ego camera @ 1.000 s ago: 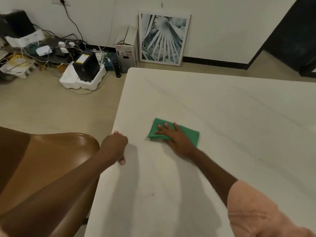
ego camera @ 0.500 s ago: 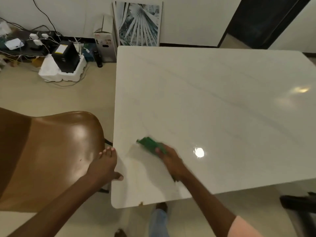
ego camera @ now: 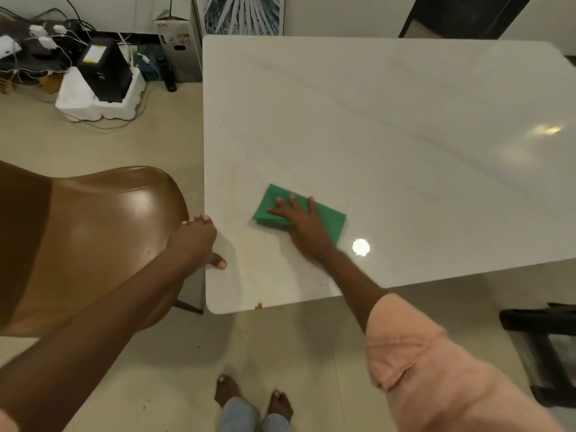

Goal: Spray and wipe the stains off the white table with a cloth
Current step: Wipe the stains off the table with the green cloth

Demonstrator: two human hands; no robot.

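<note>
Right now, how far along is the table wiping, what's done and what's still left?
Done: most of the white table looks clean and glossy. In hand: the right hand presses flat on the green cloth near the front left corner, while the left hand grips the table's edge. Left: a small brown stain sits at the near edge, not under the cloth. No spray bottle is in view.

Beige floor [ego camera: 93, 145], brown chair [ego camera: 93, 232], framed print [ego camera: 243, 14], white wall [ego camera: 343, 14]
</note>
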